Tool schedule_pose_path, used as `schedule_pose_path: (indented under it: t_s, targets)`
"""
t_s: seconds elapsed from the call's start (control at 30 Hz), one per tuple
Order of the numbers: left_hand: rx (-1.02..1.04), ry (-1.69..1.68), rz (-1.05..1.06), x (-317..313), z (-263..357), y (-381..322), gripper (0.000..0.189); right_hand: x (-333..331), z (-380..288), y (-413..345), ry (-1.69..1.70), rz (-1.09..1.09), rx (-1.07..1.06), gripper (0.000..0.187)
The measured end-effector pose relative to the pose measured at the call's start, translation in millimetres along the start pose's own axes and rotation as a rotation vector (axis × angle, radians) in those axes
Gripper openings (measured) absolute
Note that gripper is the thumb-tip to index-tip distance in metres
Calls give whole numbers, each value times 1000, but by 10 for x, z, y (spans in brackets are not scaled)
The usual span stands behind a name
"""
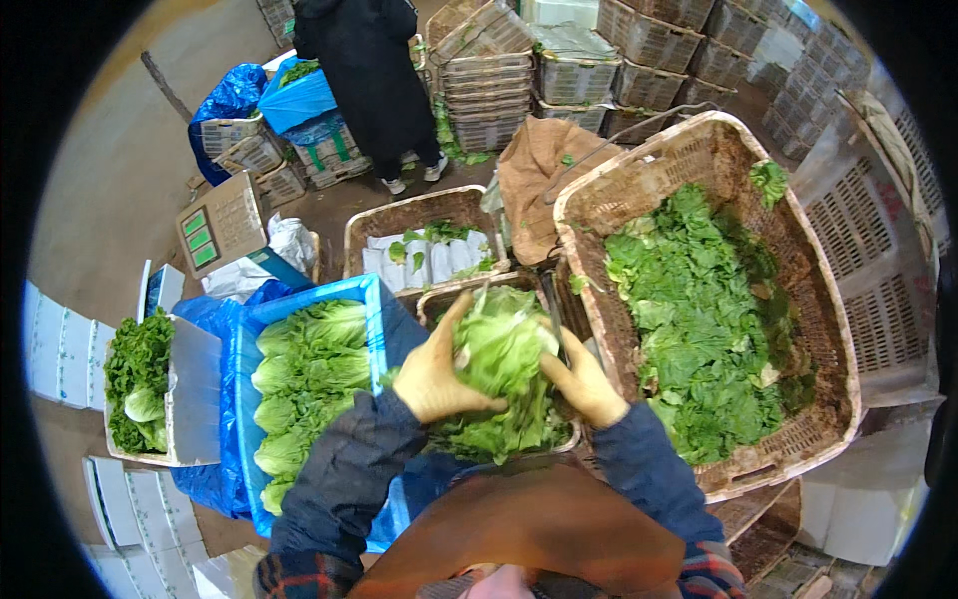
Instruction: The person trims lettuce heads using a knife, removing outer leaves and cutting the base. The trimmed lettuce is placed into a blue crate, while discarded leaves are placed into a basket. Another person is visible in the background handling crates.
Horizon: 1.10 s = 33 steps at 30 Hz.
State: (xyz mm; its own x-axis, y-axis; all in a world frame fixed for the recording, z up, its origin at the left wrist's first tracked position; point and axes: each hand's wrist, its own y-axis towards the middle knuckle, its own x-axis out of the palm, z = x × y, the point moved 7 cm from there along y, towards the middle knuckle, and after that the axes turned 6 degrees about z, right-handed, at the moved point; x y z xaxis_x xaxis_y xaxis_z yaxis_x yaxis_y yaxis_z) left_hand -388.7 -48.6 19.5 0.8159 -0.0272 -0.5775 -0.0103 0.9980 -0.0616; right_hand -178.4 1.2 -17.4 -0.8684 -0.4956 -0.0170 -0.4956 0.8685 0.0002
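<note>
A head of leafy green lettuce point(498, 344) is between my two gloved hands, above a plastic crate point(572, 442) that holds more leaves. My left hand point(443, 371), in a pale yellow glove, cups its left side with thumb and fingers spread around it. On its right side my right hand point(585, 378), gloved alike, has its fingers against the leaves; the fingertips are partly hidden. To the left, rows of lettuce heads point(314, 374) lie in a crate lined with blue plastic point(243, 419). Loose green leaves point(696, 329) fill the bottom of a large dirty plastic basket point(831, 299) at the right.
Beyond my hands stands a crate point(419, 202) with white wrapped bundles. A digital scale point(224, 224) is at the back left, near a foam box point(196, 423) of leafy greens. Burlap point(550, 180) hangs behind the basket. A person in black point(367, 82) stands near stacked crates point(486, 97).
</note>
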Motion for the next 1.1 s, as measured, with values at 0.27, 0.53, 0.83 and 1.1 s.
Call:
schedule_pose_path:
  t_s: [0.27,0.53,0.83,1.1]
  targets:
    - [295,-296,233,-1110,270,7,126,-483,898,-471,781,272,197,78]
    - [-348,-520,409,454,-1077,-800,81,-461,1193,-270,162,60,215,56]
    - [-325,-1127,262,-197,-2140,-754,61,-1037,518,878,-425,2,285,69]
    - [-338,-867,25,447,-2251,-1002,63,52,-169,962,-422,-197,270,42]
